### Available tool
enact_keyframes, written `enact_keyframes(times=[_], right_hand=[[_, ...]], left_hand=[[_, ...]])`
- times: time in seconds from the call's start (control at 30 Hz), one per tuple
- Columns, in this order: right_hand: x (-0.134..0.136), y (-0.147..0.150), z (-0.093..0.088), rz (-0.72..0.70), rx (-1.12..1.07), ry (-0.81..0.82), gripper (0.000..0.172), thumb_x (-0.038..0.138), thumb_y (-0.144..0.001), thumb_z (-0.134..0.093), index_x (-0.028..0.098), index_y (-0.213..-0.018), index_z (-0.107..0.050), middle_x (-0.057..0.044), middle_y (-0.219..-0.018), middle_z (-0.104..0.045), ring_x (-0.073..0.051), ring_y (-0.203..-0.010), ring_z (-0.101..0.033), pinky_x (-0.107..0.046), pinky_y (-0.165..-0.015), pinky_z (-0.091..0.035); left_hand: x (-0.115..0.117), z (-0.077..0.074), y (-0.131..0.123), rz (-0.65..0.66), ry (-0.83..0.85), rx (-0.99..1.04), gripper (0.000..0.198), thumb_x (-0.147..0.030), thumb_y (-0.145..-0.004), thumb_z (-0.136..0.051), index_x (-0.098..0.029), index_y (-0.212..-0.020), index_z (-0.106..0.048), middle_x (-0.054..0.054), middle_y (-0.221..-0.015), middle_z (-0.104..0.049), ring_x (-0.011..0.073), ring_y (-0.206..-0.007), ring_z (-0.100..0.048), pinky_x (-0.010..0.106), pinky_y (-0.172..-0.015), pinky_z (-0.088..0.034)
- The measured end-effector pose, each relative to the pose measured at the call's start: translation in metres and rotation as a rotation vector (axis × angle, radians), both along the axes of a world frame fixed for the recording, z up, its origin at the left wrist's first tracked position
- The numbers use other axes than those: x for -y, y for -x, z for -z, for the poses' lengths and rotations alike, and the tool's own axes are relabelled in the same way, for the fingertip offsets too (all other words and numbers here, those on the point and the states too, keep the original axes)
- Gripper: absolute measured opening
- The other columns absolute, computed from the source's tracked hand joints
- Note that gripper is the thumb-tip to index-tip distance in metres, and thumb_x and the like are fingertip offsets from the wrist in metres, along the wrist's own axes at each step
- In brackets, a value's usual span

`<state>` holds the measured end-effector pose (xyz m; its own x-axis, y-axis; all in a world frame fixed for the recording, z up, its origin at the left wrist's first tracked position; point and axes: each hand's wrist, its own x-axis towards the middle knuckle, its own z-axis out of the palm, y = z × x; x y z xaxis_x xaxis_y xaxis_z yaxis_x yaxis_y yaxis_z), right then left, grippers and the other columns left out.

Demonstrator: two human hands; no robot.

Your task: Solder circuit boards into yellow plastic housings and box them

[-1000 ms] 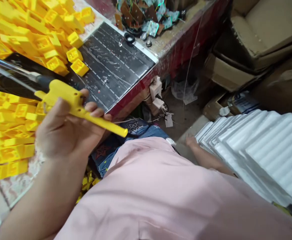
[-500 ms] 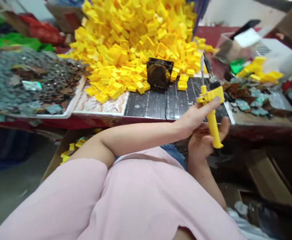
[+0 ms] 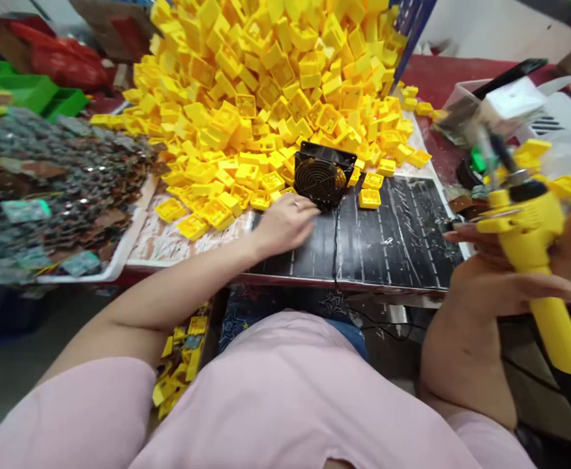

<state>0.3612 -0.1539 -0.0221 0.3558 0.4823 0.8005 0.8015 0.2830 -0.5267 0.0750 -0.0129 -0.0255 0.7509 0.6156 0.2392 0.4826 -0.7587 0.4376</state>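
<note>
At the right, my right hand is wrapped round a yellow soldering gun, its metal tip pointing up and away from me, somewhat blurred. My left hand is over the table's near middle, fingers bent and close together. Its fingertips come up to the lower left of a small black fan; whether they touch it, or hold anything, I cannot tell. The fan stands upright on a black striped panel, its cable running toward me. Behind it rises a big heap of yellow plastic housings.
On the left, a white tray holds many small grey-green parts. Green bins and a red bag are behind it. A clear plastic box stands at the back right. Below the table edge, a box contains more yellow pieces.
My left hand has left the soldering gun and moved left to beside the fan. The soldering gun has moved right and nearer in my right hand. The view has shifted.
</note>
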Motion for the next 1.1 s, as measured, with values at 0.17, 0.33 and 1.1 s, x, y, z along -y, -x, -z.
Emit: enact_keyframes(times=[0.17, 0.33, 1.1], right_hand=[[-0.016, 0.004, -0.008, -0.020, -0.012, 0.048, 0.030, 0.049, -0.104, -0.057, 0.036, -0.129, -0.068, -0.004, -0.118, -0.070, -0.018, -0.074, -0.073, -0.030, -0.052, -0.059], [-0.077, -0.018, 0.019, -0.072, 0.028, 0.413, 0.038, 0.060, -0.089, -0.076, 0.024, -0.101, -0.069, -0.001, -0.089, -0.075, -0.019, -0.069, -0.072, -0.035, -0.070, -0.063], [-0.024, 0.087, 0.035, -0.235, 0.357, 0.395, 0.034, 0.033, -0.095, -0.077, 0.030, -0.124, -0.060, -0.005, -0.118, -0.077, -0.026, -0.105, -0.077, -0.038, -0.088, -0.062]], left_hand=[[-0.055, -0.004, 0.013, -0.169, -0.252, -0.519, 0.054, -0.025, -0.100, -0.049, -0.001, -0.147, -0.060, 0.028, -0.145, -0.064, 0.0450, -0.129, -0.062, 0.057, -0.094, -0.058], [-0.028, -0.004, 0.052, 0.198, -0.210, -0.512, 0.049, -0.016, -0.102, -0.047, -0.021, -0.146, -0.066, 0.014, -0.151, -0.065, 0.0300, -0.112, -0.072, 0.042, -0.087, -0.062], [-0.012, -0.019, 0.073, 0.526, -0.008, -0.465, 0.061, 0.003, -0.084, -0.061, -0.040, -0.123, -0.080, 0.005, -0.161, -0.057, 0.0298, -0.146, -0.057, 0.054, -0.120, -0.042]])
